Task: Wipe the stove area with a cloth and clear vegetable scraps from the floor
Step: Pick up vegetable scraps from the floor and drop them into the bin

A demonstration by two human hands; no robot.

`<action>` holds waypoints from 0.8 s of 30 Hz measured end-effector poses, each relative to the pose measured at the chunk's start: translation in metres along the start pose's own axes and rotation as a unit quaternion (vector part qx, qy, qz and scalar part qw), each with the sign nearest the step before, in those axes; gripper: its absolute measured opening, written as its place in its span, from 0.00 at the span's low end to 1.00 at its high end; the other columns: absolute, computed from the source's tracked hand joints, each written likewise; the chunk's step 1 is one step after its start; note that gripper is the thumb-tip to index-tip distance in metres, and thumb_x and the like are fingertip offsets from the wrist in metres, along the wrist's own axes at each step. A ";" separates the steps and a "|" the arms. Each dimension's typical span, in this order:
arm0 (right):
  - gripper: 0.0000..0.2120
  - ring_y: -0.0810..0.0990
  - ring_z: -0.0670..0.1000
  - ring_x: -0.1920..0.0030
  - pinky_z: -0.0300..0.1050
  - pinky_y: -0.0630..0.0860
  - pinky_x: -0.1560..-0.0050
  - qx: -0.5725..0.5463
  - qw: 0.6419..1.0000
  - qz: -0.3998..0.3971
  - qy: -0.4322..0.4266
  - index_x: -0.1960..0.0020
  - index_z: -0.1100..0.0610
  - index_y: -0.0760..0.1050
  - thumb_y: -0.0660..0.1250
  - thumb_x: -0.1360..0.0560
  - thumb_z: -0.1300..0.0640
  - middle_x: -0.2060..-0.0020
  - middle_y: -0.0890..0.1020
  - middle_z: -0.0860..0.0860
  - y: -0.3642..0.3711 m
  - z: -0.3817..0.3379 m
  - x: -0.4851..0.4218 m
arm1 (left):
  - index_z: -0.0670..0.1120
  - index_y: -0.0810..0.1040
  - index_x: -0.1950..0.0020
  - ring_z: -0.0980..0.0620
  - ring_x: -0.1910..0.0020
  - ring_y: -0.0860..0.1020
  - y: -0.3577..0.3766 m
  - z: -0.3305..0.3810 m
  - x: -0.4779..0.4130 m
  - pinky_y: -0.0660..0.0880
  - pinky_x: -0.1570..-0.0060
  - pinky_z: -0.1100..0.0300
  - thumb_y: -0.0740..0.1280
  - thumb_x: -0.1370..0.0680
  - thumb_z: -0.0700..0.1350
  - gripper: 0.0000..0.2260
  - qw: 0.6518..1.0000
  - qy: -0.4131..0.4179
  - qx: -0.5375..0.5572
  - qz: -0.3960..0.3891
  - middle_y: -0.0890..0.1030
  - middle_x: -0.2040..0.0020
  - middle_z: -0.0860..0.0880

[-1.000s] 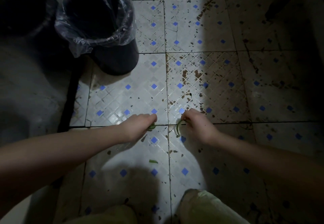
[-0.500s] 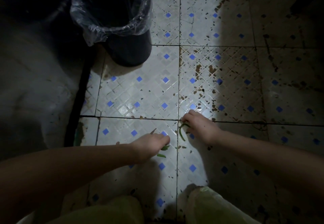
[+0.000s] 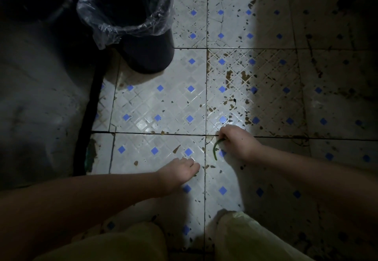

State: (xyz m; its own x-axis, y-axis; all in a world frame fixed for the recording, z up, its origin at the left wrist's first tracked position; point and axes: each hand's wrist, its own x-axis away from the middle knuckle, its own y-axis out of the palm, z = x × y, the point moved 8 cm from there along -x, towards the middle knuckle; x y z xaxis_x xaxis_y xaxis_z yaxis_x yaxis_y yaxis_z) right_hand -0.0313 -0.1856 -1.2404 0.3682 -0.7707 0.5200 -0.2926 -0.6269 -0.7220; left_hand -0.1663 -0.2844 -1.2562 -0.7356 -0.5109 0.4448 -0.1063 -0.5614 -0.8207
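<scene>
On the stained white floor tile (image 3: 159, 105) with blue diamonds, my right hand (image 3: 239, 144) pinches one end of a curved green vegetable strip (image 3: 215, 150). The rest of the strip trails on the tile toward me. My left hand (image 3: 180, 170) is knuckles-up a little nearer to me and to the left. Its fingers curl down onto the tile where small green scraps lay a moment ago, and they hide those scraps. No cloth or stove is in view.
A black bin (image 3: 149, 56) lined with a clear plastic bag (image 3: 114, 25) stands at the upper left, about two tiles from my hands. A dark grey surface (image 3: 41, 107) with a black edge strip (image 3: 90, 117) runs down the left. My knees (image 3: 245, 238) fill the bottom.
My left hand has moved toward me from the tile seam onto the small green scraps, now hidden under it. The right hand has stayed, still holding the curved strip. The view has shifted closer to the bin.
</scene>
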 end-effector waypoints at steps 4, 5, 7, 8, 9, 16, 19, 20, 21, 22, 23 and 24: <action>0.09 0.76 0.52 0.49 0.50 0.75 0.45 -0.017 0.999 0.026 0.012 0.47 0.57 0.77 0.63 0.26 0.63 0.50 0.78 0.53 -0.011 0.010 0.003 | 0.43 0.62 0.32 0.46 0.49 0.71 -0.003 -0.003 -0.009 0.69 0.46 0.53 0.69 0.26 0.37 0.26 0.997 -0.009 -0.072 -0.027 0.73 0.43 0.42; 0.09 0.77 0.52 0.49 0.50 0.75 0.45 -0.023 0.999 0.035 0.014 0.47 0.57 0.77 0.63 0.26 0.64 0.49 0.78 0.52 -0.014 0.013 0.003 | 0.42 0.61 0.31 0.45 0.47 0.72 -0.004 -0.001 -0.011 0.69 0.45 0.51 0.67 0.26 0.35 0.25 0.995 -0.001 -0.099 -0.031 0.72 0.43 0.40; 0.10 0.77 0.51 0.50 0.48 0.75 0.46 -0.019 0.998 0.051 0.015 0.49 0.57 0.77 0.63 0.27 0.66 0.50 0.78 0.52 -0.021 0.016 0.002 | 0.39 0.60 0.30 0.42 0.44 0.71 -0.003 0.002 -0.012 0.70 0.43 0.48 0.65 0.24 0.33 0.25 0.988 0.022 -0.148 -0.039 0.71 0.41 0.38; 0.10 0.77 0.51 0.51 0.46 0.76 0.48 -0.012 0.998 0.058 0.018 0.50 0.56 0.76 0.63 0.28 0.67 0.50 0.78 0.51 -0.024 0.018 0.001 | 0.39 0.59 0.29 0.41 0.44 0.71 -0.002 0.004 -0.013 0.70 0.43 0.48 0.64 0.23 0.33 0.24 0.984 0.032 -0.168 -0.041 0.71 0.41 0.37; 0.11 0.76 0.50 0.52 0.44 0.75 0.51 -0.008 0.998 0.066 0.023 0.51 0.55 0.76 0.64 0.28 0.68 0.51 0.77 0.51 -0.027 0.020 0.000 | 0.38 0.59 0.29 0.40 0.44 0.72 -0.002 0.005 -0.013 0.70 0.43 0.47 0.62 0.23 0.33 0.23 0.982 0.041 -0.182 -0.042 0.71 0.41 0.37; 0.12 0.76 0.49 0.56 0.40 0.74 0.58 -0.002 0.990 0.138 0.040 0.48 0.57 0.76 0.65 0.28 0.69 0.51 0.79 0.53 -0.062 0.027 -0.016 | 0.38 0.64 0.34 0.40 0.47 0.74 -0.025 -0.020 -0.024 0.71 0.47 0.49 0.58 0.25 0.32 0.19 0.972 0.018 -0.234 0.004 0.74 0.43 0.39; 0.14 0.77 0.52 0.51 0.47 0.79 0.48 -0.008 0.986 0.159 0.056 0.45 0.59 0.76 0.63 0.27 0.72 0.48 0.78 0.55 -0.079 0.030 -0.024 | 0.40 0.62 0.37 0.42 0.49 0.74 -0.047 -0.045 -0.036 0.70 0.49 0.51 0.65 0.28 0.33 0.22 0.974 -0.037 -0.223 0.012 0.73 0.45 0.41; 0.14 0.77 0.52 0.50 0.47 0.78 0.47 -0.012 0.984 0.165 0.062 0.44 0.58 0.76 0.63 0.26 0.71 0.47 0.78 0.54 -0.083 0.031 -0.025 | 0.41 0.62 0.38 0.43 0.49 0.74 -0.056 -0.051 -0.040 0.69 0.50 0.52 0.67 0.29 0.33 0.23 0.974 -0.053 -0.220 0.018 0.73 0.45 0.42; 0.14 0.77 0.51 0.49 0.46 0.78 0.47 -0.015 0.983 0.170 0.066 0.44 0.58 0.75 0.63 0.26 0.71 0.46 0.78 0.55 -0.085 0.032 -0.026 | 0.42 0.62 0.38 0.43 0.49 0.74 -0.065 -0.058 -0.042 0.69 0.50 0.53 0.69 0.30 0.34 0.25 0.973 -0.067 -0.218 0.026 0.72 0.45 0.42; 0.14 0.77 0.51 0.49 0.45 0.77 0.46 -0.019 0.982 0.174 0.069 0.43 0.59 0.75 0.63 0.25 0.71 0.45 0.78 0.55 -0.087 0.033 -0.027 | 0.42 0.62 0.38 0.43 0.48 0.73 -0.072 -0.063 -0.045 0.69 0.50 0.53 0.71 0.30 0.35 0.26 0.973 -0.077 -0.215 0.035 0.72 0.45 0.43; 0.13 0.77 0.51 0.48 0.44 0.77 0.46 -0.024 0.981 0.176 0.073 0.43 0.59 0.75 0.62 0.25 0.70 0.45 0.77 0.55 -0.088 0.034 -0.028 | 0.42 0.62 0.37 0.43 0.48 0.73 -0.080 -0.067 -0.047 0.69 0.49 0.53 0.70 0.30 0.36 0.25 0.973 -0.085 -0.212 0.045 0.72 0.44 0.43; 0.13 0.77 0.51 0.48 0.44 0.77 0.45 -0.029 0.980 0.178 0.079 0.43 0.59 0.75 0.62 0.24 0.69 0.44 0.77 0.55 -0.088 0.035 -0.028 | 0.42 0.62 0.37 0.43 0.48 0.73 -0.086 -0.071 -0.049 0.69 0.49 0.53 0.68 0.28 0.35 0.23 0.972 -0.091 -0.209 0.054 0.72 0.44 0.43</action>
State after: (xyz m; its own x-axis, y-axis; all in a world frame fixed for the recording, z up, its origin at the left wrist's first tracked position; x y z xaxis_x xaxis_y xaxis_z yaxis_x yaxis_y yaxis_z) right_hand 0.0148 -0.1049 -1.2075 0.0935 -0.9469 0.3077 -0.4296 -0.3172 -0.8455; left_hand -0.1682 -0.1649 -1.2327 -0.6312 -0.6803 0.3725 -0.3252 -0.2038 -0.9234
